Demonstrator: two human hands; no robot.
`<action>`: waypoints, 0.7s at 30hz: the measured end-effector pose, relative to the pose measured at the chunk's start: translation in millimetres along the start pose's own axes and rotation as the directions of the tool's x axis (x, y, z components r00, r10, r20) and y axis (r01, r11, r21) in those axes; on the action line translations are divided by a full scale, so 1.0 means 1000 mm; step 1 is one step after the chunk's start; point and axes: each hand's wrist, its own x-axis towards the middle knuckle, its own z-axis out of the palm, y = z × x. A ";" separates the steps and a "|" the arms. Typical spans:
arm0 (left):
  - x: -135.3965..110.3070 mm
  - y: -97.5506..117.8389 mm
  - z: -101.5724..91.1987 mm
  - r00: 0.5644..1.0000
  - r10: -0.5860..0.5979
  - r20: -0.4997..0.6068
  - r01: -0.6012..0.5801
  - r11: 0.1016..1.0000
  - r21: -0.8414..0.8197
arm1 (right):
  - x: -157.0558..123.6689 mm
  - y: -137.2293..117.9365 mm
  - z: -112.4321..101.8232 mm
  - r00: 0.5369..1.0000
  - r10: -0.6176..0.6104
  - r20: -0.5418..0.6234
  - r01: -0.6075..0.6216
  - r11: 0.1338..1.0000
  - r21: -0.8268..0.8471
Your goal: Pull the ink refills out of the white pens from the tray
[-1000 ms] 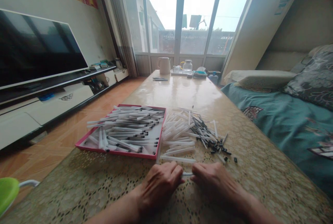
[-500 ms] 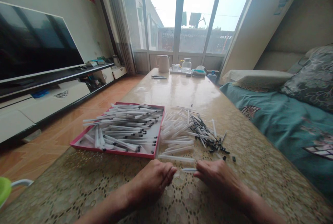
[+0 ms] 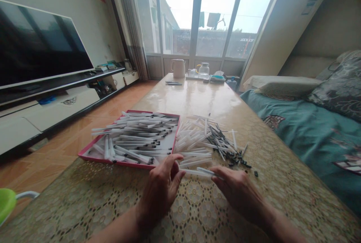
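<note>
at the far left stand one television (image 3: 42,43) and, low in the corner, part of one green seat (image 3: 7,201). on the desk (image 3: 194,213) lies one pink tray (image 3: 132,165), heaped with white pens (image 3: 135,130); they overlap too much for an exact count, but there are dozens, many with black ends, and several jut over its left rim.

one left hand (image 3: 162,183) is just in front of the tray's near right corner, thumb and forefinger parted, around the left end of one loose tube (image 3: 193,172). beyond, at the far end of the desk, stands one kettle (image 3: 178,68).

to the right of the tray is one pile of clear tubes (image 3: 190,135), too tangled to count, with a few lying nearly parallel at its near side. farther right come one glass jar (image 3: 203,70) and one tissue pack (image 3: 217,77), both at the far end.

one white tube (image 3: 204,170) is pinched in one right hand (image 3: 237,186), its free end pointing left above the loose tube; whether the two touch cannot be told. behind that hand lie one bundle of thin dark rods (image 3: 216,137) and one cluster of black caps (image 3: 235,159), with one cap (image 3: 256,173) apart on the right.
</note>
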 end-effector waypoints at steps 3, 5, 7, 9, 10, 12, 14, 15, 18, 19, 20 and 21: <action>-0.002 0.007 0.013 0.928 -0.223 0.299 0.340 0.835 -0.432 | -0.001 0.002 0.007 1.000 -0.014 0.027 0.015 1.000 -0.022; -0.002 0.010 0.019 0.867 -0.247 0.434 0.477 0.667 -0.573 | -0.001 0.001 0.012 0.997 -0.053 0.049 0.056 0.997 -0.047; 0.000 0.012 0.023 0.856 -0.245 0.455 0.505 0.587 -0.633 | 0.000 -0.003 0.016 0.994 -0.083 0.072 0.087 0.995 -0.050; 0.001 0.012 0.023 0.858 -0.236 0.456 0.502 0.568 -0.652 | 0.001 -0.007 0.016 0.991 -0.098 0.089 0.099 0.995 -0.012; 0.002 0.011 0.022 0.862 -0.230 0.452 0.497 0.562 -0.661 | 0.002 -0.009 0.015 0.991 -0.095 0.089 0.094 0.995 0.023; 0.002 0.010 0.019 0.874 -0.237 0.425 0.482 0.538 -0.692 | 0.003 -0.011 0.009 0.995 -0.061 0.074 0.052 0.992 0.117; 0.003 0.008 0.016 0.889 -0.271 0.371 0.459 0.499 -0.735 | 0.002 -0.009 0.000 0.999 0.027 0.047 -0.037 0.974 0.225; 0.004 0.007 0.015 0.894 -0.292 0.339 0.444 0.481 -0.756 | 0.002 -0.007 -0.004 0.996 0.086 0.038 -0.093 0.956 0.279; 0.005 0.005 0.010 0.903 -0.329 0.277 0.408 0.451 -0.794 | -0.001 0.001 -0.013 0.977 0.205 0.065 -0.213 0.878 0.428; 0.005 0.004 0.009 0.905 -0.334 0.265 0.400 0.447 -0.800 | -0.001 0.003 -0.014 0.972 0.219 0.083 -0.232 0.854 0.467; 0.005 0.004 0.008 0.905 -0.336 0.259 0.396 0.447 -0.802 | -0.002 0.004 -0.014 0.970 0.222 0.100 -0.242 0.835 0.495; 0.005 0.003 0.007 0.906 -0.338 0.254 0.392 0.449 -0.803 | -0.002 0.005 -0.014 0.969 0.222 0.110 -0.247 0.822 0.514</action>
